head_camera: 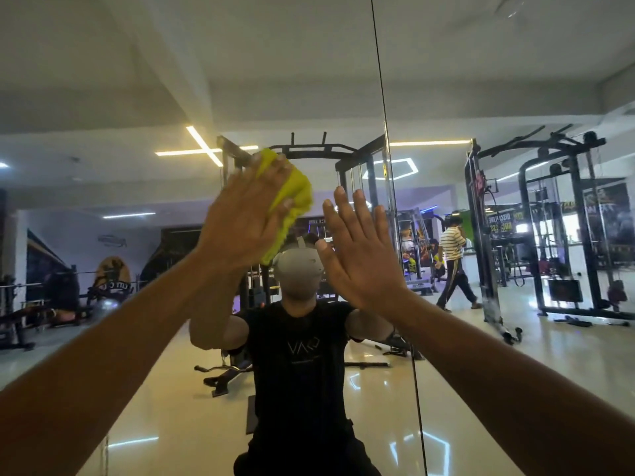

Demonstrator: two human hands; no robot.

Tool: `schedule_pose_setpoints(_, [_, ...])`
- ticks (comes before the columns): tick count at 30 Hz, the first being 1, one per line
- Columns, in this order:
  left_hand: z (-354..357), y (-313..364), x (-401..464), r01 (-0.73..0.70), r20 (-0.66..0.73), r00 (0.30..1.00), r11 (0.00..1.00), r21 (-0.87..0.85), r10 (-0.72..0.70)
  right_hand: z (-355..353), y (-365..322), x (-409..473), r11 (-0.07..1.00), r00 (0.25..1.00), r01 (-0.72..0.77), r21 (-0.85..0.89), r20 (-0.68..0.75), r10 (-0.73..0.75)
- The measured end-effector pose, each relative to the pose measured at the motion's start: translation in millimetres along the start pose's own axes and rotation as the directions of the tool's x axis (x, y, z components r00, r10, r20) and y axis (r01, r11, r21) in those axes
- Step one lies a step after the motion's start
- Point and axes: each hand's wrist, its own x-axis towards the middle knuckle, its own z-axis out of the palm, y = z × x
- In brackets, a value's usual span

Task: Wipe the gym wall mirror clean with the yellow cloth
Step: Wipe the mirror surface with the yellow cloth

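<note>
Left hand (245, 214) spread flat, pinning yellow cloth (292, 197) against mirror (137, 80) at head height. Right hand (360, 249) open, empty, braced on the glass. Best kept flat, overlapping strokes, even pressure toward the seam (385, 132)

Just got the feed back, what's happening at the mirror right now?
A person is wiping the gym wall mirror. The left hand presses the bunched yellow cloth flat against the glass, left of the vertical panel seam. The right hand is open and empty, palm towards the glass beside the cloth.
</note>
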Motion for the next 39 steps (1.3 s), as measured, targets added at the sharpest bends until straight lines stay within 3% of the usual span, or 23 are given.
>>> schedule_pose_setpoints(4, [-9.8, -23.5, 18.5, 0.169, -0.042, 0.985, 0.981, 0.093, -0.166, 3.1, -0.5, -0.1, 1.000, 1.000, 0.003, -0.017, -0.012, -0.003])
schedule_pose_setpoints(8, [-2.9, 0.3, -2.7, -0.154, 0.063, 0.987, 0.977, 0.145, 0.147, 3.2, 0.5, -0.2, 1.000, 1.000, 0.003, -0.014, -0.004, -0.003])
schedule_pose_setpoints(10, [-15.9, -22.3, 10.5, -0.191, 0.044, 0.982, 0.961, 0.198, 0.186, 2.7, 0.6, -0.4, 1.000, 1.000, 0.006, -0.027, 0.002, -0.006])
schedule_pose_setpoints(14, [-44.2, -76.0, 34.8, 0.135, -0.080, 0.989, 0.970, 0.200, -0.121, 3.5, 0.8, -0.6, 0.999, 1.000, 0.007, -0.049, 0.012, -0.006])
schedule_pose_setpoints(16, [-41.7, -61.5, 35.9, 0.193, -0.111, 0.977, 0.974, 0.114, -0.181, 2.9, -2.4, 1.5, 0.999, 1.000, -0.002, -0.051, 0.027, 0.004])
schedule_pose_setpoints(19, [-27.0, -25.7, 16.8, -0.016, -0.009, 1.000, 0.993, 0.116, 0.018, 1.7, -17.5, 18.1, 0.999, 0.998, 0.047, -0.027, 0.053, -0.046])
schedule_pose_setpoints(22, [-36.9, -47.6, 14.2, -0.144, 0.089, 0.987, 0.984, 0.102, 0.136, 1.2, -36.2, 58.0, 0.995, 0.993, 0.103, -0.003, 0.053, -0.103])
schedule_pose_setpoints(25, [-55.9, -101.7, 48.3, 0.090, -0.014, 0.996, 0.978, 0.188, -0.089, 2.5, -43.5, 94.3, 0.997, 0.995, 0.078, 0.002, 0.055, -0.078])
schedule_pose_setpoints(27, [-59.0, -108.5, 59.9, 0.269, -0.080, 0.962, 0.955, 0.124, -0.261, 6.2, -44.1, 103.9, 0.999, 0.998, 0.043, 0.001, 0.045, -0.043])
schedule_pose_setpoints(28, [-55.1, -99.0, 59.4, 0.278, -0.093, 0.959, 0.955, 0.100, -0.269, 8.4, -43.5, 105.0, 0.999, 0.998, 0.042, -0.023, 0.037, -0.041])
schedule_pose_setpoints(31, [-37.3, -58.2, 27.7, 0.010, -0.010, 1.000, 0.999, 0.050, -0.009, 13.2, -42.7, 102.5, 0.997, 0.999, 0.045, -0.067, 0.009, -0.045])
schedule_pose_setpoints(33, [-39.8, -57.3, 12.5, -0.144, 0.111, 0.984, 0.990, 0.007, 0.142, 13.3, -43.3, 101.6, 0.997, 0.999, 0.044, -0.062, -0.014, -0.045])
schedule_pose_setpoints(35, [-49.5, -79.8, 26.2, -0.183, 0.153, 0.972, 0.983, 0.030, 0.176, 13.8, -44.9, 101.1, 0.997, 0.999, 0.040, -0.062, -0.016, -0.041])
schedule_pose_setpoints(37, [-59.7, -106.8, 49.1, -0.083, 0.062, 0.995, 0.994, 0.065, 0.079, 14.4, -45.4, 100.9, 0.997, 0.999, 0.038, -0.067, -0.007, -0.039])
schedule_pose_setpoints(39, [-63.7, -102.0, 58.3, 0.146, -0.036, 0.988, 0.989, -0.018, -0.147, 13.6, -44.2, 101.4, 0.997, 0.999, 0.034, -0.064, 0.006, -0.034])
